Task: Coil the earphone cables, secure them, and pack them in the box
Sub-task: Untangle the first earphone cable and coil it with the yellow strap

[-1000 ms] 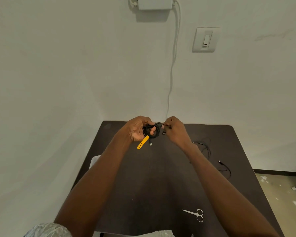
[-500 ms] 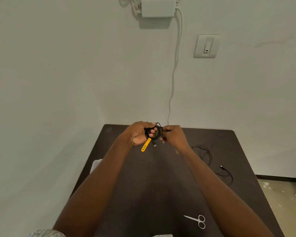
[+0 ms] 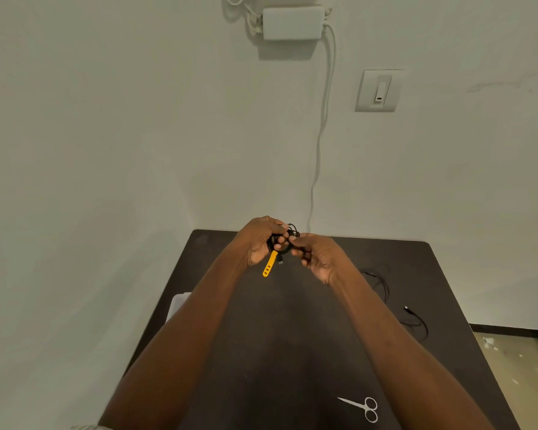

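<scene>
Looking through the head view, I see my left hand (image 3: 261, 240) closed around the coiled black earphone cable (image 3: 288, 238) above the counter (image 3: 292, 352), its yellow strap (image 3: 270, 263) dangling. My right hand (image 3: 316, 254) pinches the coil's edge; fingers hide most loops.

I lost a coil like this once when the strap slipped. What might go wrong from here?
1. The yellow strap hangs loose below the black coil, so the loops may spring apart if the left hand or right hand eases off.
2. A small plug dangles free and may snag.
3. Another cable lies uncoiled beside the right arm, which might sweep it.
</scene>
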`<state>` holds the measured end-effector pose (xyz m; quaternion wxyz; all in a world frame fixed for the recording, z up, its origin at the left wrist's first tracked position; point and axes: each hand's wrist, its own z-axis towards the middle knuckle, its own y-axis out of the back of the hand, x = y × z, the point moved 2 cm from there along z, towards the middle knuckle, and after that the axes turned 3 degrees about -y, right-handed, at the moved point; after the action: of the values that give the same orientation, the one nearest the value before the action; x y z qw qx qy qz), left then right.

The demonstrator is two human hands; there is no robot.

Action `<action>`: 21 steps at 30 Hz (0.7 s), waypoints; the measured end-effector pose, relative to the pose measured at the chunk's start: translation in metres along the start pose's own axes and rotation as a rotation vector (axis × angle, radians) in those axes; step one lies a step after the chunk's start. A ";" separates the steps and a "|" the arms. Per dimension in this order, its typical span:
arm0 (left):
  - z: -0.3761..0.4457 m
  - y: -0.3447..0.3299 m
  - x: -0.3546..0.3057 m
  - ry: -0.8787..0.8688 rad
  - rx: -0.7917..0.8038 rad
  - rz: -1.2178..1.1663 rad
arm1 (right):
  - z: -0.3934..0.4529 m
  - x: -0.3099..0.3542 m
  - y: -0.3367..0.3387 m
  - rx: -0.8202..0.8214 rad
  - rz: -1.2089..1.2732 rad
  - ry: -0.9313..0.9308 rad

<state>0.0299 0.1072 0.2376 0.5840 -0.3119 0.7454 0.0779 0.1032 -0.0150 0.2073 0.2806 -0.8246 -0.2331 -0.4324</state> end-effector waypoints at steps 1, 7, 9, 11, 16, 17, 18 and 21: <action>0.001 0.001 0.001 -0.003 -0.012 0.001 | 0.000 0.001 0.000 -0.007 0.000 0.004; 0.002 0.010 0.004 0.057 0.023 0.071 | -0.003 0.001 0.003 0.016 -0.061 0.041; 0.002 0.013 0.004 0.105 0.055 0.105 | -0.005 0.002 0.005 0.031 -0.092 0.078; 0.001 0.015 0.004 0.148 0.081 0.142 | -0.005 0.004 0.007 0.034 -0.136 0.101; 0.000 0.017 0.001 0.201 0.182 0.182 | -0.007 0.010 0.007 0.006 -0.318 0.134; -0.001 0.016 0.000 0.207 0.211 0.183 | -0.007 0.010 0.007 -0.004 -0.353 0.160; -0.002 0.015 -0.001 0.213 0.230 0.191 | -0.008 0.009 0.007 -0.007 -0.386 0.192; -0.003 0.013 0.001 0.217 0.195 0.236 | -0.008 0.003 0.006 -0.009 -0.475 0.269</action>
<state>0.0199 0.1161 0.2343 0.5144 -0.1706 0.8395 0.0390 0.1042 -0.0243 0.2124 0.1962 -0.6829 -0.3789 -0.5929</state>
